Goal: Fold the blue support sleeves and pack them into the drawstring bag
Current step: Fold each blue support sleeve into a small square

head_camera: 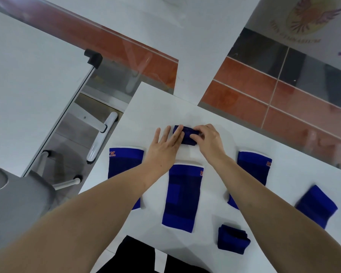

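A small blue support sleeve (187, 137), folded into a compact bundle, lies on the white table (165, 113) at arm's reach. My left hand (163, 145) presses flat on its left end, fingers spread. My right hand (210, 138) pinches its right end. Three long blue sleeves lie flat nearer me: one at the left (124, 162), one in the middle (182, 196), one at the right (254, 166), partly under my forearms. A folded sleeve (232, 239) sits near the front edge. Another short sleeve (316, 205) lies at the far right. No drawstring bag is in view.
A second white table (28, 85) stands to the left, with a grey chair (18, 198) and its white legs beside it. The floor beyond has orange and dark tiles. The table's front edge runs close to my dark trousers (138, 255).
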Action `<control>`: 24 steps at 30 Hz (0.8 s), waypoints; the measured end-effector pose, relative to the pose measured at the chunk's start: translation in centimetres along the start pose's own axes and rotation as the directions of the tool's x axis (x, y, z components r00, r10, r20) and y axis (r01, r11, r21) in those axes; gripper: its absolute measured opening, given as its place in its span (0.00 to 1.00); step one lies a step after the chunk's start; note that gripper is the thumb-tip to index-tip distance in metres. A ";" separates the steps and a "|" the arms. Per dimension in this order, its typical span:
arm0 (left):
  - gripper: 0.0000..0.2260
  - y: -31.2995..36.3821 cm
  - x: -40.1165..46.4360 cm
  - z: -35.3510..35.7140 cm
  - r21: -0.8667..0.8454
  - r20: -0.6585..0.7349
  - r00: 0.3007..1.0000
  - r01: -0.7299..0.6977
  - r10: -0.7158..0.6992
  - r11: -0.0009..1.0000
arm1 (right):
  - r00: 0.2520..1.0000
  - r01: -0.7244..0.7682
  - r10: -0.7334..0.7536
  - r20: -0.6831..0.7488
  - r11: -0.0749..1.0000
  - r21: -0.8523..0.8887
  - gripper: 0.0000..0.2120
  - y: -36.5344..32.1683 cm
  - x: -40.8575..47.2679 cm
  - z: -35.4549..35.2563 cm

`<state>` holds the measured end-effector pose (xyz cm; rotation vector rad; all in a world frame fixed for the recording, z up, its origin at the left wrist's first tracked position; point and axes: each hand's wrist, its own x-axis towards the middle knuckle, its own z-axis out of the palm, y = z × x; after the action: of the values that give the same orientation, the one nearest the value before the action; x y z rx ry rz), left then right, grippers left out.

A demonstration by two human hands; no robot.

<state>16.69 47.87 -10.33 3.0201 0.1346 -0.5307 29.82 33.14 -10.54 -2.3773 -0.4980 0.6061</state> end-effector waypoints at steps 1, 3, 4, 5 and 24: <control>0.37 0.0 0.2 0.0 -0.003 0.008 1.000 0.000 0.000 1.000 | 1.000 0.001 -0.002 -0.007 1.000 -0.012 0.11 0.0 0.0 0.2; 0.38 0.0 0.3 -0.3 -0.008 0.026 1.000 -0.005 0.006 1.000 | 1.000 -0.003 0.002 -0.018 1.000 -0.030 0.12 0.0 -0.1 0.5; 0.38 0.0 0.3 -0.4 -0.007 0.033 0.999 -0.011 0.012 1.000 | 1.000 -0.006 0.005 -0.020 0.999 -0.037 0.12 -0.1 -0.1 0.6; 0.38 0.0 0.4 -0.5 -0.004 0.039 0.999 -0.015 0.016 1.000 | 1.000 -0.007 0.006 -0.022 0.999 -0.042 0.12 -0.2 -0.1 0.7; 0.20 0.4 -0.8 -2.1 -0.472 -0.232 0.950 0.077 -0.208 0.878 | 0.992 -0.063 0.073 -0.101 0.993 0.095 0.17 0.1 -4.2 -1.0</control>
<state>16.67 47.55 -8.09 2.6047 0.4378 -0.0579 26.96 30.54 -8.72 -2.3323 -0.3369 0.5200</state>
